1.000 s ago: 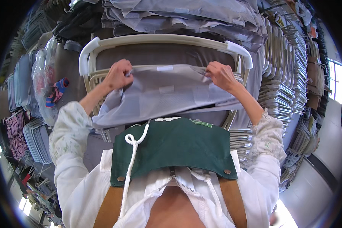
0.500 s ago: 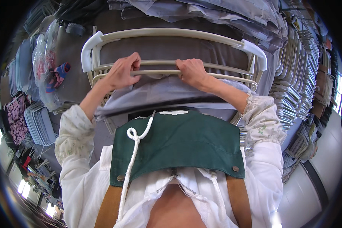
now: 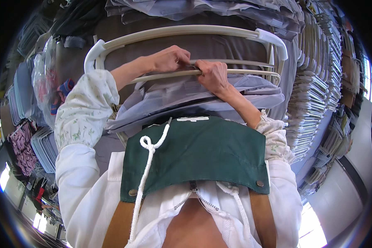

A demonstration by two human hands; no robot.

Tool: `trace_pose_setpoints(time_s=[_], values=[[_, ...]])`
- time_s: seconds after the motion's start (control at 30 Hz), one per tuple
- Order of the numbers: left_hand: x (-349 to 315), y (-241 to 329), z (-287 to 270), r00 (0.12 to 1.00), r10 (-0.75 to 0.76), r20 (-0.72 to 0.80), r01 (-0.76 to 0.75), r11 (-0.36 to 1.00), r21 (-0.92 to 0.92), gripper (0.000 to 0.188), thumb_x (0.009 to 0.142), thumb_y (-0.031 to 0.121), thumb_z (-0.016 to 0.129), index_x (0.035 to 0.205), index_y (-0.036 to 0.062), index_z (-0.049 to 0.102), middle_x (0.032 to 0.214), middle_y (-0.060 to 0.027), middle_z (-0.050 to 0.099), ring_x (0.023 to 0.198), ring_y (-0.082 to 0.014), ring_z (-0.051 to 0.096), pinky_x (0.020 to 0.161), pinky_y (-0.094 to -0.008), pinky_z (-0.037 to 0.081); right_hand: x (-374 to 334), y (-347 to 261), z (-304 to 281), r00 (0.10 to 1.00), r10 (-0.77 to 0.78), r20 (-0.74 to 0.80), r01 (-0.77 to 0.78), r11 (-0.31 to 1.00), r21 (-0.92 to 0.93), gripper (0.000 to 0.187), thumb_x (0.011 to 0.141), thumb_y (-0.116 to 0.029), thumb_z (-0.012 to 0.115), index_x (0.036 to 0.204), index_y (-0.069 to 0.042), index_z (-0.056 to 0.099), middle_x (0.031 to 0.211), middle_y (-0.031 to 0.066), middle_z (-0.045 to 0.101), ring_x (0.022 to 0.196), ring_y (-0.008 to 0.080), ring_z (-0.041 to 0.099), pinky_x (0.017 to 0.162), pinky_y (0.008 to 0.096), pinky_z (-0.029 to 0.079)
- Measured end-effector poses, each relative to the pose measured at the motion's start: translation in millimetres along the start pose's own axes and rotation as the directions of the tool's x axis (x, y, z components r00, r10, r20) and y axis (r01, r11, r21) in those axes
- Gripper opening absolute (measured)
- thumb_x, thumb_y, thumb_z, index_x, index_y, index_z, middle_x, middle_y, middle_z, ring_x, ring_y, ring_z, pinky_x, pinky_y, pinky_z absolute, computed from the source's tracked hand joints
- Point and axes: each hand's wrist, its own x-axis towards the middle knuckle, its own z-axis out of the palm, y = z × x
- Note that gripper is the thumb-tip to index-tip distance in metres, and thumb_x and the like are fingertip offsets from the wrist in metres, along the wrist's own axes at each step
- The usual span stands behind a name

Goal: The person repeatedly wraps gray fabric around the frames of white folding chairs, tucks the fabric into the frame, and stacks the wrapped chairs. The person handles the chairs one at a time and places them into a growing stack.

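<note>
A cream tubular metal frame (image 3: 182, 29), like a folding chair's, with white plastic corner pieces (image 3: 94, 53), lies before me. My right hand (image 3: 213, 75) is closed round its near tube (image 3: 248, 71), close to the tube's middle. My left hand (image 3: 172, 59) has its fingers bent and pressed together just beside the right thumb, above the second tube (image 3: 252, 63). What its fingertips hold, if anything, is hidden. Light grey fabric (image 3: 165, 99) hangs below the near tube, toward my green bib (image 3: 198, 155).
Grey-brown cloth (image 3: 182, 47) lies under the frame, and grey fabric pieces (image 3: 206, 9) are heaped at the far side. Many stacked metal frames (image 3: 310, 87) stand at the right. Clear plastic wrap (image 3: 41, 74) and more folded frames (image 3: 43, 142) are at the left.
My left hand has moved right along the tubes until it is beside the right hand. The right hand keeps hold of the near tube. The frame has shifted slightly in view.
</note>
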Motion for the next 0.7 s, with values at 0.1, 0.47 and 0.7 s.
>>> trace_pose_setpoints(time_s=[0.1, 0.47, 0.7], values=[[-5, 8, 9, 0.958, -0.177, -0.225, 0.197, 0.978, 0.067, 0.014, 0.087, 0.007, 0.060, 0.096, -0.0031, 0.062, 0.080, -0.0133, 0.058, 0.074, -0.0220, 0.054, 0.070, -0.0329, 0.045, -22, -4, -26, 0.992, -0.099, -0.075, 0.093, 0.992, -0.085, 0.042, 0.071, -0.011, 0.074, 0.110, -0.001, 0.060, 0.111, 0.0139, 0.064, 0.102, 0.0321, 0.061, 0.092, 0.0434, 0.046], [-6, 24, -24, 0.943, -0.324, -0.081, 0.300, 0.929, -0.219, 0.022, 0.096, 0.020, 0.060, 0.104, -0.0012, 0.063, 0.080, -0.0006, 0.059, 0.077, -0.0082, 0.049, 0.074, -0.0263, 0.044, 61, 48, -41, 0.962, -0.116, 0.247, -0.009, 0.891, 0.453, 0.039, 0.093, -0.024, 0.066, 0.124, -0.002, 0.058, 0.111, 0.0087, 0.063, 0.105, 0.0222, 0.058, 0.094, 0.0316, 0.046], [-75, -2, -45, 0.864, -0.485, 0.137, 0.504, 0.826, -0.254, 0.033, 0.085, 0.019, 0.070, 0.111, -0.0008, 0.063, 0.093, -0.0112, 0.065, 0.085, -0.0153, 0.057, 0.080, -0.0312, 0.047, 89, 61, -31, 0.862, -0.081, 0.501, -0.371, 0.574, 0.730, 0.018, 0.092, -0.015, 0.069, 0.096, 0.002, 0.069, 0.083, 0.0001, 0.061, 0.079, 0.0092, 0.055, 0.074, 0.0239, 0.045]])
